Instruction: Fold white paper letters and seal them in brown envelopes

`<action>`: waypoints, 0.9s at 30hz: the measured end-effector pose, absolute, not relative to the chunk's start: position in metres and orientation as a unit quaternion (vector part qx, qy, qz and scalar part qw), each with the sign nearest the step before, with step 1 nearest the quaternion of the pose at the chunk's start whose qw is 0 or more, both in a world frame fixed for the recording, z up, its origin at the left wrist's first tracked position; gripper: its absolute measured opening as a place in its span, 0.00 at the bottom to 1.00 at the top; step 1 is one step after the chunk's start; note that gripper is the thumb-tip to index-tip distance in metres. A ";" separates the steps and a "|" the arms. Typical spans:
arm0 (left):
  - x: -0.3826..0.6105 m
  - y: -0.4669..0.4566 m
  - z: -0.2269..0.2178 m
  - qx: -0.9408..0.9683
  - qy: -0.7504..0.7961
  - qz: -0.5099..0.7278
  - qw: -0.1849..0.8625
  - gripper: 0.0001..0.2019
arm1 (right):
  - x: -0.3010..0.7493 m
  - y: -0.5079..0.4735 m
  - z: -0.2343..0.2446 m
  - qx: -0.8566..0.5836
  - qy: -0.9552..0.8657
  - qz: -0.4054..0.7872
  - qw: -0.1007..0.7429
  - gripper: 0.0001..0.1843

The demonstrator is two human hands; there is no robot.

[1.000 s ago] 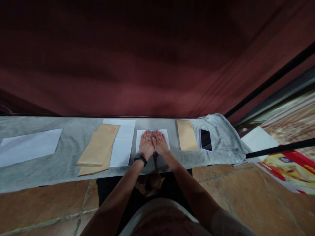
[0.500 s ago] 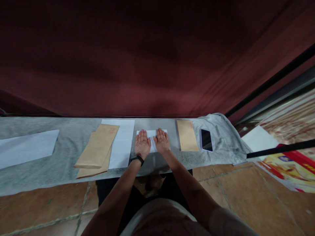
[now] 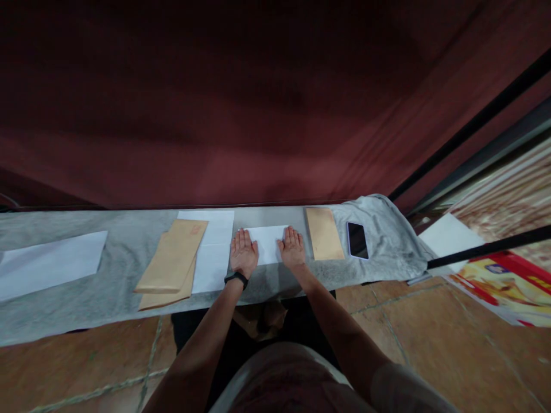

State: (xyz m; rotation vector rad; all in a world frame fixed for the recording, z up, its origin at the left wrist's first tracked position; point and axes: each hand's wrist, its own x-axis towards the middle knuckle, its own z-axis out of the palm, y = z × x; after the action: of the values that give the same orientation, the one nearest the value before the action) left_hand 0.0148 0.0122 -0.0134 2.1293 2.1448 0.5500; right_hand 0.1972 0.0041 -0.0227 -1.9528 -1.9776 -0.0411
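Note:
A folded white sheet of paper (image 3: pixel 268 244) lies flat on the grey cloth in front of me. My left hand (image 3: pixel 244 252) rests palm down over its left end, fingers stretched out, with a dark band on the wrist. Over the right end lies my right hand (image 3: pixel 293 248), also flat with its fingers extended. Both ends of the paper are partly hidden under the hands. Just left of my left hand is a larger white sheet (image 3: pixel 214 267), partly covered by brown envelopes (image 3: pixel 174 258). A single brown envelope (image 3: pixel 325 234) lies to the right of my right hand.
A phone (image 3: pixel 357 240) lies right of the single envelope. More white paper (image 3: pixel 55 261) is at the far left. Grey cloth (image 3: pixel 124 241) covers the narrow table, which meets a dark red surface (image 3: pixel 258 166) behind. A colourful printed box (image 3: pixel 512 287) and black bars stand at the right.
My hands have slid apart along the folded paper, the left one leftward and the right one rightward, baring more of its middle. The camera view has shifted slightly.

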 end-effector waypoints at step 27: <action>0.021 -0.088 -0.014 0.733 0.653 0.187 0.038 0.35 | 0.184 -0.086 -0.017 -0.638 -0.750 -0.007 0.177 0.33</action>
State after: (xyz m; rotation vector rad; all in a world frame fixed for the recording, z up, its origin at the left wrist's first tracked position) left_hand 0.0205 -0.0876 -0.0142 2.2489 2.0021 0.5735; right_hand 0.1839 -0.0863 -0.0170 -1.8047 -2.1223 -0.0188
